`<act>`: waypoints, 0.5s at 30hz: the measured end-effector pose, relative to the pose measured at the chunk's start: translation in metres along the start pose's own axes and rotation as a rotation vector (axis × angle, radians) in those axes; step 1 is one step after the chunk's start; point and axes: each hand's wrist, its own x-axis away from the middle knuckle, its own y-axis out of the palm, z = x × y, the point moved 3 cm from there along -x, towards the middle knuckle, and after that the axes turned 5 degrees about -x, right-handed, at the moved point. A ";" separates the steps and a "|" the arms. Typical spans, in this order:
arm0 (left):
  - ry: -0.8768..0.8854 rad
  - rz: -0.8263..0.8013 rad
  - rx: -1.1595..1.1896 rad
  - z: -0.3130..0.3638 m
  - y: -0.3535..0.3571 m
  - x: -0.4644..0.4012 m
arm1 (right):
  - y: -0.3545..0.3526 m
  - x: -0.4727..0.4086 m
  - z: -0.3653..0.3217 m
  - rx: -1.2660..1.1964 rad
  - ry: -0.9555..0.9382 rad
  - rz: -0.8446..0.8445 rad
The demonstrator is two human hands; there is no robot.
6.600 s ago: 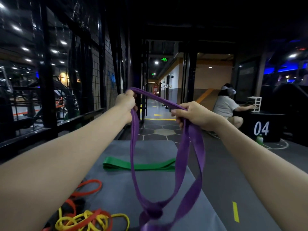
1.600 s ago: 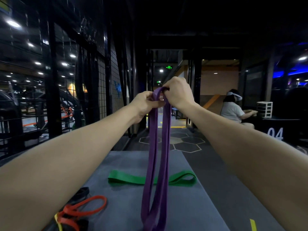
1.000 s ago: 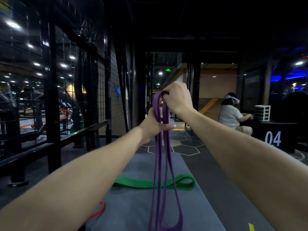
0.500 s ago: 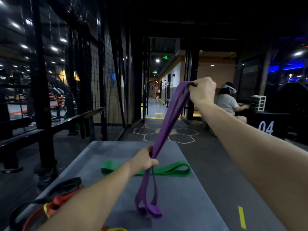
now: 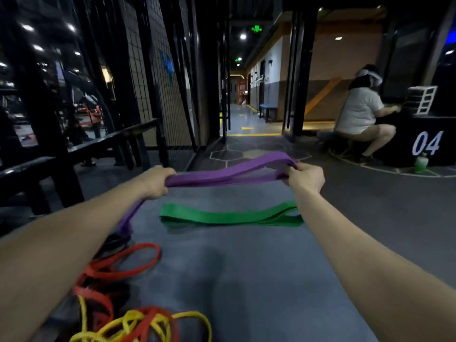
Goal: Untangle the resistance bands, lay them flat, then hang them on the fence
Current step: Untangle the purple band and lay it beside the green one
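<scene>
Gripping purple band [image 5: 229, 172] in left hand [image 5: 155, 181] and right hand [image 5: 304, 177], green band [image 5: 229, 215] beneath, tangled bands [image 5: 118, 292] near left.

Indoor gym. Evidence: a black mesh fence [image 5: 158, 77] at 10 o'clock, a black plyo box [image 5: 427, 141] numbered "04" at 2 o'clock, hexagon floor markings [image 5: 249, 150] at 12 o'clock, and resistance bands [image 5: 229, 217] on a grey mat [image 5: 246, 267].

Held band [image 5: 229, 175] spans between left hand [image 5: 156, 182] and right hand [image 5: 306, 178], above the bench [image 5: 246, 267]. Flat band [image 5: 229, 215] lies just nearer. Tangled bands [image 5: 118, 292] near-left. Fence [image 5: 148, 70] stands left.
</scene>
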 end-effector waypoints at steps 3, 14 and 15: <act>0.034 -0.075 -0.056 0.003 0.062 -0.018 | 0.005 -0.009 0.074 -0.012 0.182 -0.015; 0.117 -0.119 0.094 0.053 0.227 -0.070 | -0.042 -0.038 0.196 0.275 0.201 0.068; 0.137 -0.107 0.126 0.055 0.231 -0.072 | -0.044 -0.041 0.199 0.295 0.188 0.077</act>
